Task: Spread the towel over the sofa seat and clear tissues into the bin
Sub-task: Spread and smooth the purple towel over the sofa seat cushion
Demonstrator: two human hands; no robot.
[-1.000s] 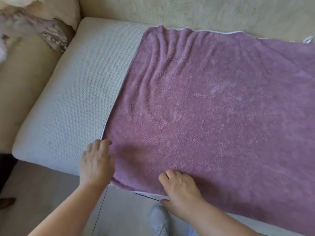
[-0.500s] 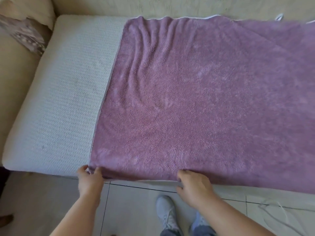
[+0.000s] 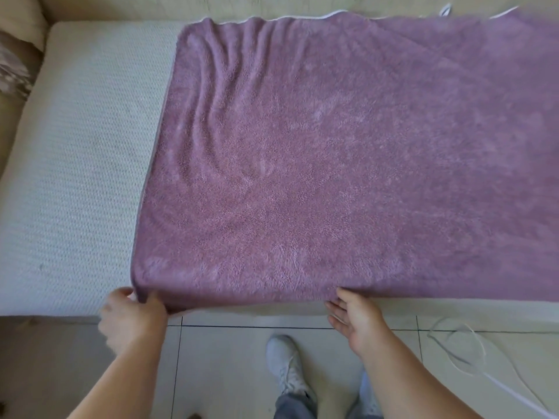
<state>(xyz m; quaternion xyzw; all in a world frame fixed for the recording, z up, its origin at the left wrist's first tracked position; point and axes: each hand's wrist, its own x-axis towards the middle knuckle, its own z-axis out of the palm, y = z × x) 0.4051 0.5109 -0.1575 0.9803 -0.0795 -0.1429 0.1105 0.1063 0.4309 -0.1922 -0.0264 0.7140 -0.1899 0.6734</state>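
A purple towel (image 3: 332,152) lies flat over most of the sofa seat (image 3: 75,164), with ripples near its left edge. Its front edge hangs over the seat's front. My left hand (image 3: 133,316) pinches the towel's front left corner at the seat edge. My right hand (image 3: 357,319) is just below the front edge with fingers straight, its fingertips at the hanging hem. No tissues or bin are in view.
The left part of the cream seat is bare. A sofa armrest with a patterned cloth (image 3: 12,71) is at the far left. My white shoe (image 3: 284,367) stands on the tiled floor, and a white cable (image 3: 465,352) lies at the right.
Both hands slid from the top of the towel down to its front edge. The left hand took hold of the corner; the right hand let go and opened below the hem.
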